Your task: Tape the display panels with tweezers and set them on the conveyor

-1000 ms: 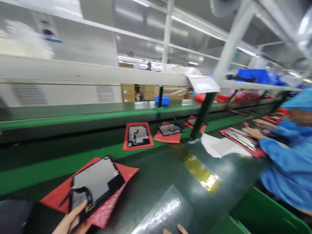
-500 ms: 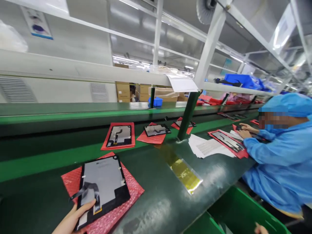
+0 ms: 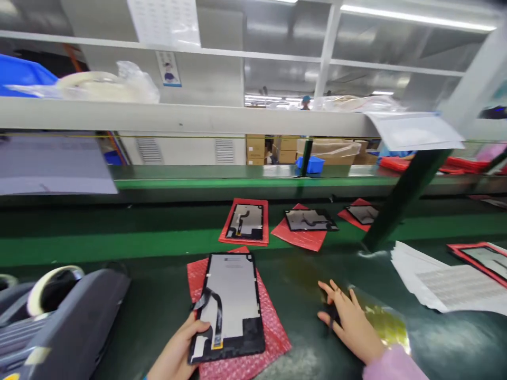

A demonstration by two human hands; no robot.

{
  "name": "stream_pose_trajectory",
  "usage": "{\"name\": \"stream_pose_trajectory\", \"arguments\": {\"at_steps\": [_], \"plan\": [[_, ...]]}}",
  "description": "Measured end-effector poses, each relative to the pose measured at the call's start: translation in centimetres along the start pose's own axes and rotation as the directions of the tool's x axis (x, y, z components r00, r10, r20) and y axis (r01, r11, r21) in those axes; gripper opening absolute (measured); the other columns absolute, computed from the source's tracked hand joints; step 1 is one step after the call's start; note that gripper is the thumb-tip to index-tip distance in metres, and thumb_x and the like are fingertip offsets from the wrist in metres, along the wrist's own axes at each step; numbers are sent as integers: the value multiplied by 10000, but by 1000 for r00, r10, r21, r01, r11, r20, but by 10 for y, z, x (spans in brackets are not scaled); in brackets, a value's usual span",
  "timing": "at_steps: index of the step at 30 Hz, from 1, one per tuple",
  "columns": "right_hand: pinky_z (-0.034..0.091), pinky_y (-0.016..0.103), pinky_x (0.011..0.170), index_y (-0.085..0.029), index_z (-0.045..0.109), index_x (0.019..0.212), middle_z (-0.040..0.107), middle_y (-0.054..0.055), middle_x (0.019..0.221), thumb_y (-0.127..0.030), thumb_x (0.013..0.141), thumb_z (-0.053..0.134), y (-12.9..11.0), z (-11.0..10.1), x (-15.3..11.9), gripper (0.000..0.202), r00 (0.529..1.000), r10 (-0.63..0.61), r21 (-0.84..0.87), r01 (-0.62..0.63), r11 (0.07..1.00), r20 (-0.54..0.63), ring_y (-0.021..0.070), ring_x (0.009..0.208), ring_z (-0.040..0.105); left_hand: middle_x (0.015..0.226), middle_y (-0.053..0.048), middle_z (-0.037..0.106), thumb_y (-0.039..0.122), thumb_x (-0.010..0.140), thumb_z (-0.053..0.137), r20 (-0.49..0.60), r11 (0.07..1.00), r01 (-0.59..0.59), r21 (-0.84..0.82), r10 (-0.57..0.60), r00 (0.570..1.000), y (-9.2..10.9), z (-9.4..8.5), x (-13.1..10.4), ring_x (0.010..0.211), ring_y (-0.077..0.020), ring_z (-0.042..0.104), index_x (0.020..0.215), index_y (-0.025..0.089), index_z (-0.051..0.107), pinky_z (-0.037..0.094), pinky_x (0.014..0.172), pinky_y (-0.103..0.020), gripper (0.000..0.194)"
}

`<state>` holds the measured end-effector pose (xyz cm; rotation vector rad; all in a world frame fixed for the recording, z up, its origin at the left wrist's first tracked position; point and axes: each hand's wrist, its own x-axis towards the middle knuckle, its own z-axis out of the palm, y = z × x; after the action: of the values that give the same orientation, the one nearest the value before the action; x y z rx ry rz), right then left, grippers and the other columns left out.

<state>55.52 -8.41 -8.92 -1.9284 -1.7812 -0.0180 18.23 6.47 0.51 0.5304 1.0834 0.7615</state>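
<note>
— Far left on the bench?
— Only a grey tape dispenser (image 3: 71, 316), well apart from both hands

— And the left hand (image 3: 178, 351)?
— Clenched on the lower left corner of the display panel (image 3: 233, 287), thumb on top, just beside the loose flex ribbon (image 3: 216, 316). Lies back-up on the red bubble wrap (image 3: 273, 327), on the near side of the conveyor

— Risk there?
— Probably a snagged or creased ribbon, with a thumb so near it. Also a corner-only pinch, likely to let the panel tilt and slide off the wrap

— Further right?
— Right hand (image 3: 348, 322), fingers released and spread flat on the green bench top (image 3: 158, 301), grasping nothing, touching the near end of a yellowish film strip (image 3: 386, 322)

— Trouble from that?
— Possibly a smeared or dragged film under the palm. Could also brush the paper stack (image 3: 435, 279) at far right if swept wide
</note>
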Motion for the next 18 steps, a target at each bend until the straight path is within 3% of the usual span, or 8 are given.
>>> {"name": "stream_pose_trajectory", "arguments": {"at_steps": [3,5,7,9,12,13,15,18], "plan": [[343,663,1147,-230,603,947,654,134,1376,-415,950,633,-5,-8,-7,188,958,-194,105,175,979,211,351,1388,494,692,44,733,-25,566,735,47,999,23,-45,-21,999,3,-11,0,498,-197,707,1284,155,518,559,477,-246,771],[297,680,1166,-255,557,914,659,122,1384,-419,946,630,-7,-13,-5,183,929,-272,183,230,956,252,348,1411,465,613,64,688,-11,593,721,66,997,41,-59,-37,997,2,-14,3,480,-187,690,1243,143,543,551,476,-242,691],[290,683,1168,-270,527,897,694,93,1343,-420,931,651,-18,-12,2,196,943,-284,234,240,942,174,349,1369,520,578,64,665,-1,604,710,93,996,51,-67,-45,995,-1,-14,7,485,-194,689,1216,125,560,554,486,-251,643],[395,623,1125,-281,506,876,742,83,1260,-390,948,620,-42,-6,13,173,965,-259,258,242,935,33,335,1266,622,630,41,696,7,604,703,123,996,56,-72,-47,991,-7,-12,12,517,-208,706,1238,129,555,563,510,-266,662],[603,416,834,-282,498,859,786,96,1120,-363,983,565,-98,5,30,162,965,-248,263,262,928,-87,269,1019,747,785,0,756,16,604,697,157,995,59,-77,-46,987,-17,-9,17,611,-228,745,1311,163,522,568,545,-272,743],[610,379,792,-275,510,866,781,96,1140,-396,970,601,-118,9,35,183,950,-307,263,309,914,-48,255,1003,747,824,-12,765,24,614,707,165,995,62,-76,-49,985,-19,-9,18,638,-232,753,1323,165,517,568,555,-271,748],[591,408,897,-259,563,894,737,101,1271,-466,913,693,-151,13,43,245,860,-507,211,486,848,57,280,1131,702,885,-40,777,89,668,755,184,996,67,-66,-54,981,-20,-10,18,687,-239,764,1319,159,525,568,573,-268,694],[545,422,1035,-239,614,942,635,66,1426,-309,945,680,-171,19,50,96,769,-615,100,607,788,174,280,1281,616,963,-66,783,306,783,792,234,997,62,-38,-52,971,-14,-15,19,733,-243,770,1293,177,561,570,584,-270,575]]}}
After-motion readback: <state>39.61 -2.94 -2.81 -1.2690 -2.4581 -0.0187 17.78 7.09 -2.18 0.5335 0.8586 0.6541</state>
